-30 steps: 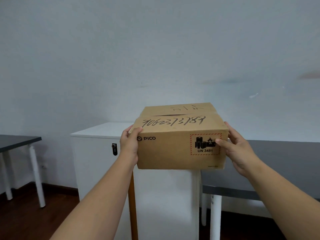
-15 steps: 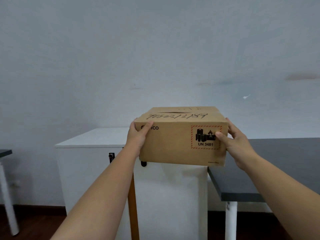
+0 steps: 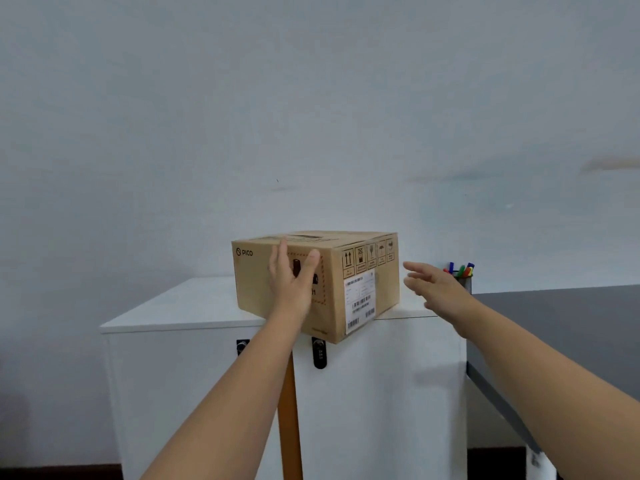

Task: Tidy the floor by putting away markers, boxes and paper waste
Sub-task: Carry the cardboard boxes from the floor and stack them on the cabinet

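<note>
A brown cardboard box (image 3: 360, 282) with a PICO logo and a white shipping label sits on top of the white cabinet (image 3: 180, 306), turned at an angle, one corner jutting past the cabinet's front edge. My left hand (image 3: 292, 278) presses flat against the box's front face, fingers straight. My right hand (image 3: 433, 289) hovers to the right of the box with fingers spread, apart from it. Several coloured markers (image 3: 460, 269) stand in a grey cup behind my right hand.
The cabinet has two doors with black locks (image 3: 319, 352) and an orange strip between them. A dark grey table (image 3: 561, 320) adjoins it on the right. A plain pale wall stands behind. Dark floor shows at the bottom left.
The box went from being carried between both hands to resting on the cabinet, rotated. My right hand has let go and pulled away; my left hand now pushes on its front.
</note>
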